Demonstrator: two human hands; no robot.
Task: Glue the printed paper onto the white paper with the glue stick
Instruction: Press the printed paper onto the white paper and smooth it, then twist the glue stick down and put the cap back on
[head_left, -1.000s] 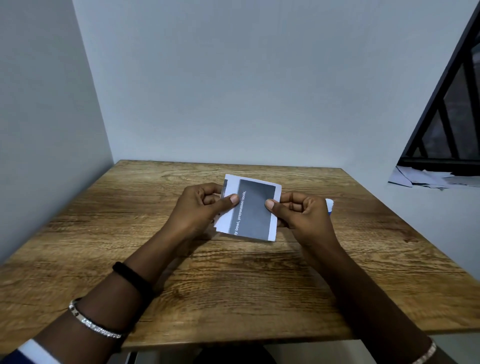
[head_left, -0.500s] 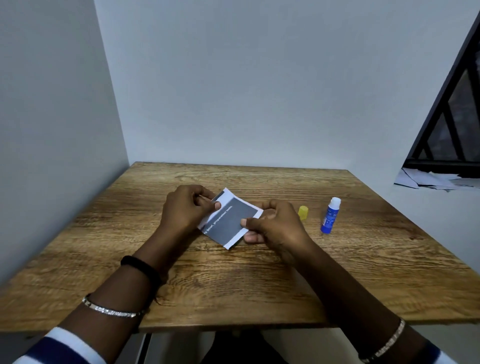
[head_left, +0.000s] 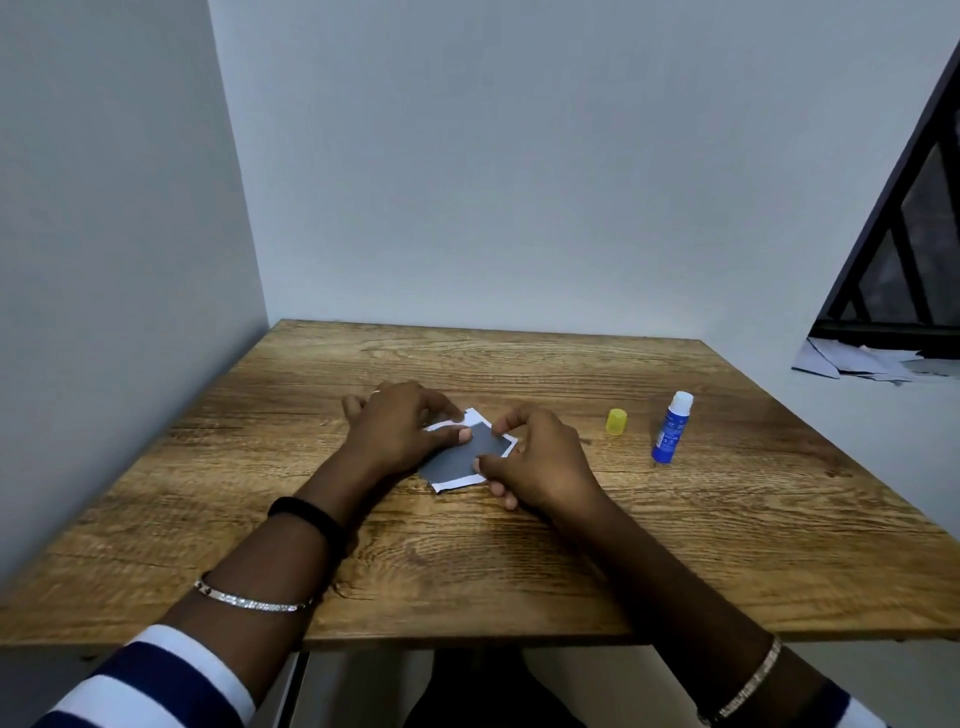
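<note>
A small printed paper (head_left: 464, 457), dark grey with white margins, lies flat on the wooden table (head_left: 519, 561) near its middle. My left hand (head_left: 400, 431) rests on the paper's left part, thumb pressing on the grey area. My right hand (head_left: 535, 457) touches its right edge with thumb and fingertips. A white edge (head_left: 474, 415) shows at the paper's far corner; whether it is a separate white sheet cannot be told. The blue glue stick (head_left: 671, 427) stands upright and uncapped to the right, apart from both hands. Its yellow cap (head_left: 616, 421) stands beside it.
Walls close off the table's left and far sides. Loose sheets of paper (head_left: 862, 361) lie on a ledge at the far right under a dark window frame (head_left: 909, 234).
The paper, held up in both hands a second ago, has come down and now lies flat on the table. Both hands came down with it and press on it.
</note>
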